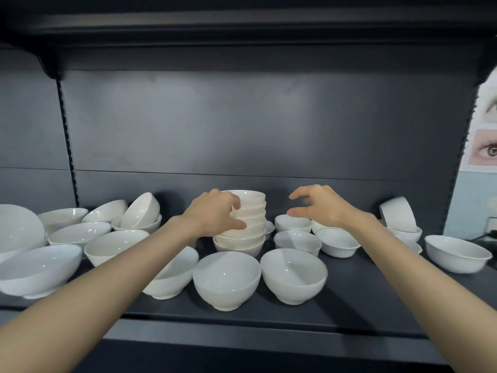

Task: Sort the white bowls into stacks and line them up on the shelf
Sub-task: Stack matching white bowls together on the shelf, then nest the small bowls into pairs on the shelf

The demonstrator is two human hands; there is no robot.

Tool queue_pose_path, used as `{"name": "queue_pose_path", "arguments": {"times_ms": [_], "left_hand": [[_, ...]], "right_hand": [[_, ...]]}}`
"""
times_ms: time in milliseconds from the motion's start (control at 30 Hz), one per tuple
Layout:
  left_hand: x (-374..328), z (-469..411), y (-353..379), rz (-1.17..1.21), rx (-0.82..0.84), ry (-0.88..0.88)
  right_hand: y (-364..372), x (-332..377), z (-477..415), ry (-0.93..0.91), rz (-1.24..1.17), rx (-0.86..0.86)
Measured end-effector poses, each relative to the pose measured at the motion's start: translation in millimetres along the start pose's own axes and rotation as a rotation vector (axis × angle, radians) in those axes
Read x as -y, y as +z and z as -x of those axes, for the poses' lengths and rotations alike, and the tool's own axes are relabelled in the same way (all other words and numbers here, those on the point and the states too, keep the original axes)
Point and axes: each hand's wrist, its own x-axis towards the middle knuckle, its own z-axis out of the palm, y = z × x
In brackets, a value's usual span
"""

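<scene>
A tall stack of small white bowls [248,219] stands mid-shelf near the back. My left hand [215,214] grips the stack's left side, fingers curled on its upper bowls. My right hand [317,205] hovers open just right of the stack, above a small bowl [292,222], touching nothing. Two deep white bowls [227,279] [294,274] sit side by side at the front. Another bowl [172,275] lies partly hidden under my left forearm.
Loose white bowls crowd the dark shelf [349,300]: wide ones at the left [40,267], tilted ones behind [141,210], one tipped on its side at the right back [396,214], a wide bowl at the far right [457,253]. An upper shelf [242,25] overhangs.
</scene>
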Motion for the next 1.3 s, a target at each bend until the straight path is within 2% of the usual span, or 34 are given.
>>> {"name": "queue_pose_path", "arguments": {"times_ms": [200, 300, 733, 1000, 1300], "left_hand": [[-61, 18, -2, -0.139, -0.055, 0.119], [-93, 31, 6, -0.131, -0.071, 0.129], [-216, 57, 56, -0.127, 0.051, 0.127], [-237, 3, 82, -0.092, 0.087, 0.123], [-229, -59, 142, -0.024, 0.162, 0.115]], "right_hand": [[-33, -30, 43, 0.007, 0.136, -0.009], [-48, -50, 71, 0.019, 0.164, -0.003], [-101, -143, 158, 0.073, 0.187, 0.069], [-105, -196, 143, 0.138, 0.151, 0.065], [-73, -244, 108, 0.232, 0.034, 0.059]]}}
